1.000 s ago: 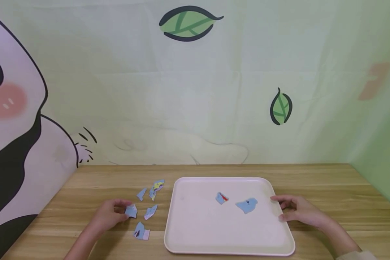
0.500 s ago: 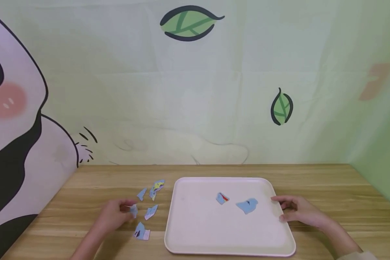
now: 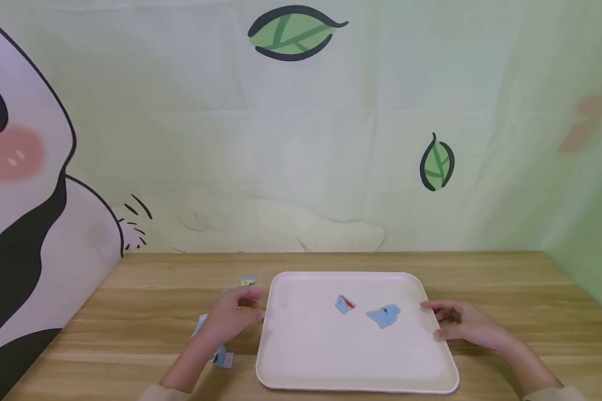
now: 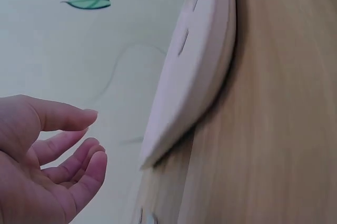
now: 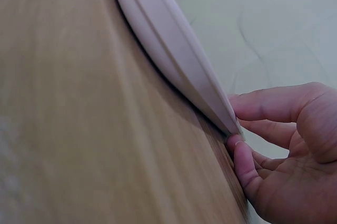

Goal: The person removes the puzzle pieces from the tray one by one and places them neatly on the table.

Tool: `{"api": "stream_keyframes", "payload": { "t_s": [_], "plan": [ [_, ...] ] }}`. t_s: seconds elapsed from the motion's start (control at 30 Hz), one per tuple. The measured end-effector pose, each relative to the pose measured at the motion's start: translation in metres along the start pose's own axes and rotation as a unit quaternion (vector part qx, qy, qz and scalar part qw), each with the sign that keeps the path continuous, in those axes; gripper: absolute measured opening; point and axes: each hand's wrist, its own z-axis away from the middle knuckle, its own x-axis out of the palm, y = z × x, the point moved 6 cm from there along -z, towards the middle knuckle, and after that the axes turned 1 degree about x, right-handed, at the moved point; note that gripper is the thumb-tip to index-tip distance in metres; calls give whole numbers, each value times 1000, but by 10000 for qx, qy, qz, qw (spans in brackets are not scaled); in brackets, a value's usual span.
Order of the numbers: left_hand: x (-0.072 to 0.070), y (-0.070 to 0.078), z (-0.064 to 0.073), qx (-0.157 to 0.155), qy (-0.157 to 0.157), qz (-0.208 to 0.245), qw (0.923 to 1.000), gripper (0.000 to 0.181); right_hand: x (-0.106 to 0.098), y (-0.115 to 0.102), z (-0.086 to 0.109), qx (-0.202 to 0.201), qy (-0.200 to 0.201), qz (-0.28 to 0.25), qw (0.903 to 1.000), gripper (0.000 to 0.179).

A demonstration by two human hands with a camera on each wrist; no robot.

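My left hand (image 3: 237, 313) hovers by the left rim of a white tray (image 3: 326, 356), its fingers loosely bent with nothing between them. In the left wrist view, the left hand (image 4: 52, 161) is apart from the tray (image 4: 184, 81). My right hand (image 3: 464, 323) holds the tray's right rim; the right wrist view shows finger and thumb of that hand (image 5: 295, 145) at the tray's edge (image 5: 184, 60). Two flat puzzle pieces lie on the tray: a blue one with a red stripe (image 3: 345, 304) and a larger blue one (image 3: 383, 316).
Left of the tray, more puzzle pieces lie on the wooden table (image 3: 145, 289): a yellow-blue piece (image 3: 248, 281) at the back and a blue-and-pale one (image 3: 223, 358) in front. A light-blue piece (image 3: 200, 323) shows beside the left forearm. Others are hidden.
My left hand has let go of the light-blue piece at the left and moved right to the tray's left side. The right hand keeps its place on the tray.
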Motion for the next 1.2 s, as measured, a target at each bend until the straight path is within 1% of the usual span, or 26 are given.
{"api": "stream_keyframes", "payload": {
  "t_s": [0.1,0.17,0.37,0.47,0.63,0.77,0.9,1.07,1.2],
  "plan": [
    [14,12,-5,167,-199,270,9993,34,-2,-2,-1,13,12,50,10000,58],
    [24,19,-9,283,-368,363,9983,34,-3,-3,0,41,33,83,10000,58],
    [55,34,-21,500,-643,242,9964,35,-5,-3,3,112,64,45,9999,58],
    [71,40,-29,522,-736,363,9953,34,-6,-3,5,94,77,28,9999,58],
    [95,48,-37,430,-807,760,9929,36,-6,-4,6,69,75,53,9999,58],
    [109,53,-39,329,-838,1248,9881,38,-6,-4,5,26,39,-16,10000,58],
    [121,52,-41,116,-748,1533,9853,40,-5,-4,4,42,17,-40,10000,58],
    [132,47,-45,-101,-609,1437,9877,40,-3,-5,2,41,13,-68,10000,58],
    [134,47,-47,-171,-512,1212,9912,41,-2,-6,1,49,30,-87,9999,59]
  ]
}}
